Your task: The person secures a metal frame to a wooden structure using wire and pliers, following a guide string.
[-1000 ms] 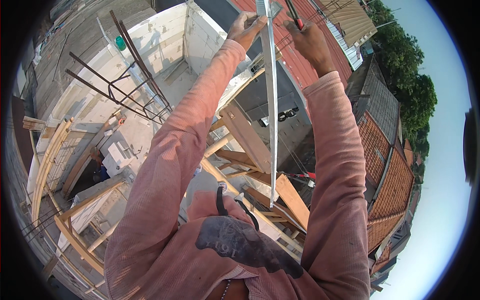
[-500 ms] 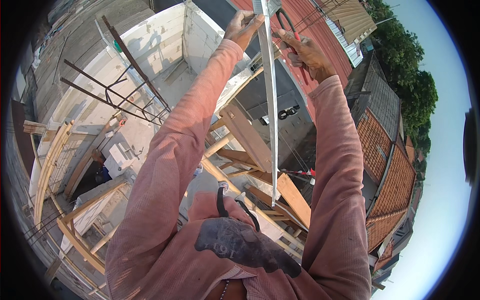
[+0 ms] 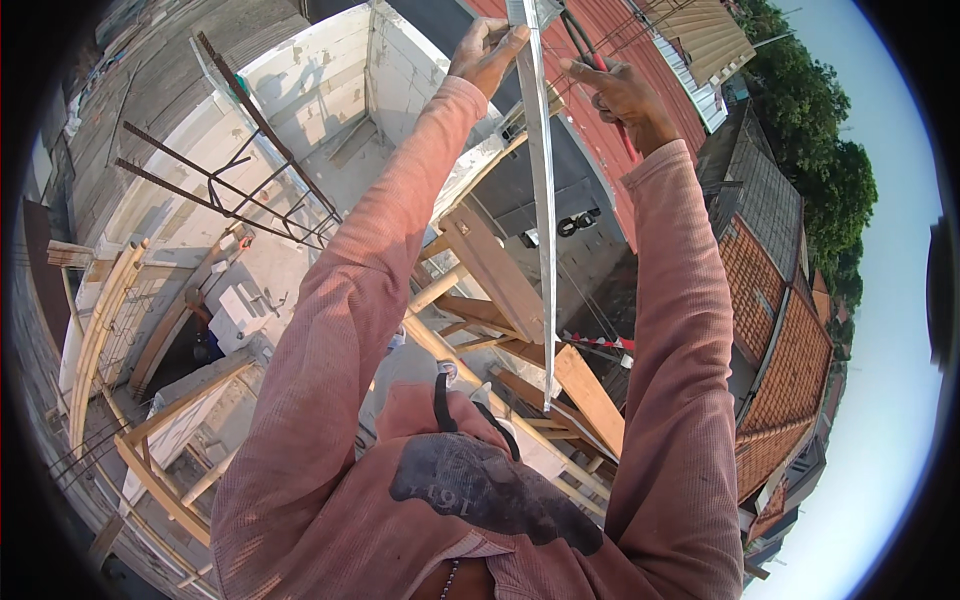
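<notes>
A long, thin silvery metal profile (image 3: 541,200) hangs down in front of my chest, its lower end near the timber. Near its top, my left hand (image 3: 488,55) is closed on it, thumb against the edge. To the right, my right hand (image 3: 628,102) is wrapped round a red-and-black hand tool that looks like snips (image 3: 628,142). Its red part shows below my fist, and its dark part reaches up toward the profile's top. The tool's far end is partly hidden at the picture's upper edge.
Below are timber planks (image 3: 490,270) and poles at a height. Rusty rebar (image 3: 260,125) sticks out at left, beside pale block walls (image 3: 300,85). A person (image 3: 203,340) is lower left. A red metal roof (image 3: 590,110) and tiled roofs (image 3: 785,350) lie to the right.
My right hand has shifted slightly to the right, away from the profile. The tool's dark upper part, looped before, now looks narrower. My left hand and the profile have hardly moved.
</notes>
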### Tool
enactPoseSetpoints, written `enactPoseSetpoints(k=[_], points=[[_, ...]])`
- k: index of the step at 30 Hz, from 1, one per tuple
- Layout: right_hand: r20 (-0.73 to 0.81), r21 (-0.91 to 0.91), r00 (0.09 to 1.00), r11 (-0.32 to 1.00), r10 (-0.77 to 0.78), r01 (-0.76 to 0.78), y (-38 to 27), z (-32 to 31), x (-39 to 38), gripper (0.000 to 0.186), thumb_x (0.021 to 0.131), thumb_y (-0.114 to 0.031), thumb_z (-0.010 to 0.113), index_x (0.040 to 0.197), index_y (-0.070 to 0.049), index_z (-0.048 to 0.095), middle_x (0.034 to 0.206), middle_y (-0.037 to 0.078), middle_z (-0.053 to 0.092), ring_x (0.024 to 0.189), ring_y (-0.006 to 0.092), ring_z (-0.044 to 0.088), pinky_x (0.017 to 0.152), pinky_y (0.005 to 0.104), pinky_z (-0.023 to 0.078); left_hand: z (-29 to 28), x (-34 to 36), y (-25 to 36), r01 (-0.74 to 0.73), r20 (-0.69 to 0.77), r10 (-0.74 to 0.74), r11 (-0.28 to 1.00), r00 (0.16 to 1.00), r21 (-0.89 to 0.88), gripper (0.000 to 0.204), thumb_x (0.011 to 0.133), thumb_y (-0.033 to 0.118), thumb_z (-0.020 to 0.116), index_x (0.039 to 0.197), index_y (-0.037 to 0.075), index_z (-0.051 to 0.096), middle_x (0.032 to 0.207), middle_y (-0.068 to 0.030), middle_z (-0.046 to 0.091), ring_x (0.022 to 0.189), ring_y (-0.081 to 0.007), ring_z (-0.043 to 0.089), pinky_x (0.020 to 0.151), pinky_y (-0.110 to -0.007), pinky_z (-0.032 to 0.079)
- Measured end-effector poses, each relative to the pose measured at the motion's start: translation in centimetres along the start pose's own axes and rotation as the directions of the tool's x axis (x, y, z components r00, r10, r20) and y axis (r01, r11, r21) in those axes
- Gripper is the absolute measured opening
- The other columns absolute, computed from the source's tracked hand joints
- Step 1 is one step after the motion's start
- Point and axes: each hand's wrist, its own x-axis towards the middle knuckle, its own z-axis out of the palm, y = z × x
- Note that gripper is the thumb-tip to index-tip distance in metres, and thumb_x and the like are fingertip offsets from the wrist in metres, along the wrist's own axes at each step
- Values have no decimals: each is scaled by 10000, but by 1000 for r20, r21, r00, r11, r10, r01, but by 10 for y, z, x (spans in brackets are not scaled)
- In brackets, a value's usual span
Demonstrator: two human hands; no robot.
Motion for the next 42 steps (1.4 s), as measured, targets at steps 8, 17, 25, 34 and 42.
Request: enactPoseSetpoints(k=[8,17,25,34,42], points=[[78,159,997,987,-7,-5,3,8,2,374,904,-379,703,750,-53,604,576,-35,444,439,67,369,426,254,296,0,2,2,73,5,-73,996,997,-46,572,886,500,709,1196,38,578,1110,-68,634,1051,-138,576,960,-301,450],[77,414,993,903,87,-111,-10,12,-11,390,928,-412,656,886,-24,663,600,-66,448,426,24,336,416,215,282,1,4,-7,46,8,-46,999,999,-7,579,882,515,705,1196,45,580,1118,-68,632,1068,-139,568,982,-299,435],[161,551,969,798,186,-244,-3,10,3,273,940,-288,665,944,-14,664,613,-76,501,427,23,352,401,217,297,1,5,-2,50,-2,-50,998,999,34,584,880,513,712,1193,39,579,1124,-75,633,1066,-136,568,980,-295,435],[110,745,991,654,74,-132,-1,19,30,159,868,-107,747,820,-49,607,612,-40,467,455,45,371,431,231,336,4,-7,0,27,-46,-34,988,998,-154,752,853,530,734,1294,-21,475,1228,-135,596,1163,-181,558,1047,-324,418],[136,721,991,686,1,-100,-1,27,59,172,918,-126,705,819,-42,591,641,-23,487,508,57,432,458,237,366,5,-9,5,168,-90,-189,966,978,-199,858,836,520,754,1393,-27,397,1269,-172,582,1212,-219,549,1077,-346,405]])
